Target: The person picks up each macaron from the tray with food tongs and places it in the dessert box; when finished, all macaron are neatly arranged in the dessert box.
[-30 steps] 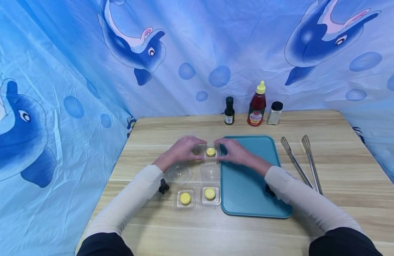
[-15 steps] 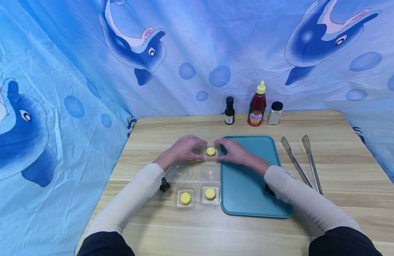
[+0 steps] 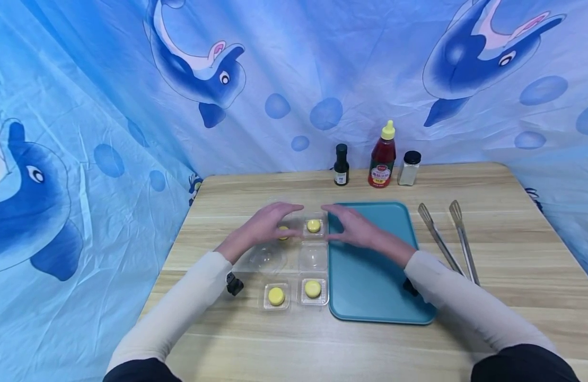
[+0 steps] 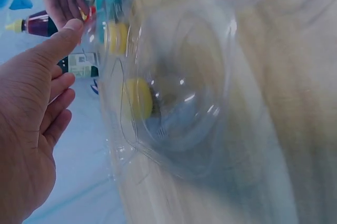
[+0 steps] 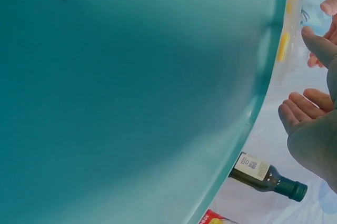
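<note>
In the head view a clear plastic box (image 3: 321,232) with a round yellow cake (image 3: 314,226) in it sits between my hands. My left hand (image 3: 263,224) is left of it and my right hand (image 3: 354,228) right of it, over the tray's corner. Fingers and thumbs are spread, holding nothing. Another yellow cake (image 3: 283,232) shows partly behind my left thumb. Nearer me, two more open boxes each bear a yellow cake (image 3: 276,296). A clear domed lid (image 3: 266,258) lies left. The left wrist view shows my left hand (image 4: 34,92) relaxed beside clear lids.
A teal tray (image 3: 379,276) adjoins the boxes on the right. Steel tongs (image 3: 446,244) lie beyond it. A dark bottle (image 3: 341,165), a red sauce bottle (image 3: 382,159) and a black-capped jar (image 3: 410,168) stand along the table's back edge.
My hands have come off the back box and drawn apart, left hand leftward, right hand slightly rightward. The box and its cake stay in about the same place.
</note>
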Demonstrator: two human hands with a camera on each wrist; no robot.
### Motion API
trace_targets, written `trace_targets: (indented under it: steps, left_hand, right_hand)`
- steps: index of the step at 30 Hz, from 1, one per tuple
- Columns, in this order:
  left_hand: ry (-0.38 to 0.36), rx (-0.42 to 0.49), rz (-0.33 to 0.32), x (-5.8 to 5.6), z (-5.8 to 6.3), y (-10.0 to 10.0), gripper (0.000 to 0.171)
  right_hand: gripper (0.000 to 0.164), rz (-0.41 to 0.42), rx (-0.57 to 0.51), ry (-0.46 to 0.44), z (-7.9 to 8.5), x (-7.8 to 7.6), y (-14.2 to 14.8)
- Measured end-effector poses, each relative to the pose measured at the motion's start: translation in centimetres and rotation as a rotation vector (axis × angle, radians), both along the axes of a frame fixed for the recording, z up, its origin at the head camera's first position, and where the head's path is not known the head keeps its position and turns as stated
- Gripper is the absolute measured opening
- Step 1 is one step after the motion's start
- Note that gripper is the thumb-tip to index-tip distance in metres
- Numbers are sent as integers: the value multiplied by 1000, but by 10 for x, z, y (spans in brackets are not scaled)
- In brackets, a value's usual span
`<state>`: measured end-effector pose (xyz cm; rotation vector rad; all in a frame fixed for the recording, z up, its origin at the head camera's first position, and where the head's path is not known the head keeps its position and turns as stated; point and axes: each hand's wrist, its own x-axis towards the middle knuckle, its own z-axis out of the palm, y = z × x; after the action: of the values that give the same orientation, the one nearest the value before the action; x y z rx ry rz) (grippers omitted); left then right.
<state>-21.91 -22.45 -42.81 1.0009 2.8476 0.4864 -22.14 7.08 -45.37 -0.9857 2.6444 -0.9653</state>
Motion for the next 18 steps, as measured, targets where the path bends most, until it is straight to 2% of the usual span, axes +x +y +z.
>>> trace_targets:
  steps: [9, 13, 18]
  left_hand:
    - [-16, 17, -60, 32, 4, -2, 75]
    - [-11, 1, -89, 45, 0, -3, 76]
    - [-22, -21, -95, 57, -6, -4, 79]
  right_hand:
    - [74, 36, -28, 50, 6, 25, 3]
    - [71, 64, -46, 83, 6, 38, 3]
    - [68, 83, -17, 97, 3, 51, 4]
